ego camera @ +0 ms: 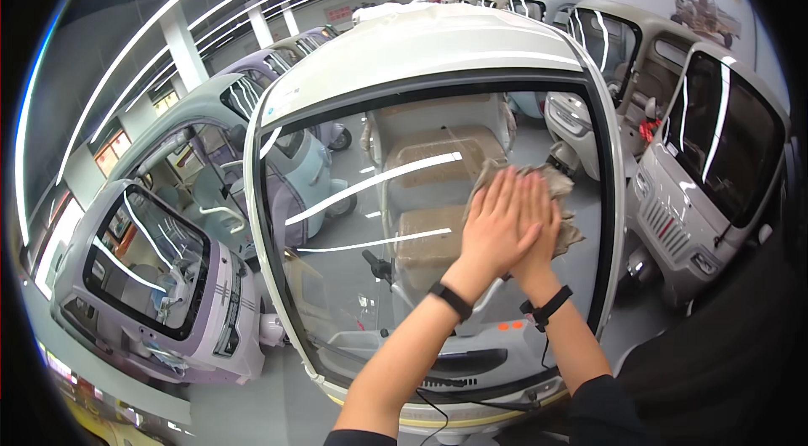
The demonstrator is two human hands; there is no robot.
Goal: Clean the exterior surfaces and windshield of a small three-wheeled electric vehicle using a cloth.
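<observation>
A white enclosed three-wheeled vehicle (pixel 404 55) stands right before me, its broad windshield (pixel 353 193) facing me. Both my hands press a crumpled beige-grey cloth (pixel 558 184) flat to the upper right part of the glass. My left hand (pixel 495 225) overlaps the edge of my right hand (pixel 536 222); the fingers of both point up and lie straight over the cloth. Each wrist bears a black band. Through the glass show brown-wrapped seats (pixel 435 231), a handlebar grip (pixel 377 265) and two orange round spots on the dashboard (pixel 410 342).
A purple and white vehicle (pixel 214 313) stands close at the left, with a pale green one (pixel 189 92) behind it. At the right is a grey vehicle (pixel 669 219) with a dark windshield. Black cables (pixel 435 405) hang below the windshield. More vehicles stand in rows behind.
</observation>
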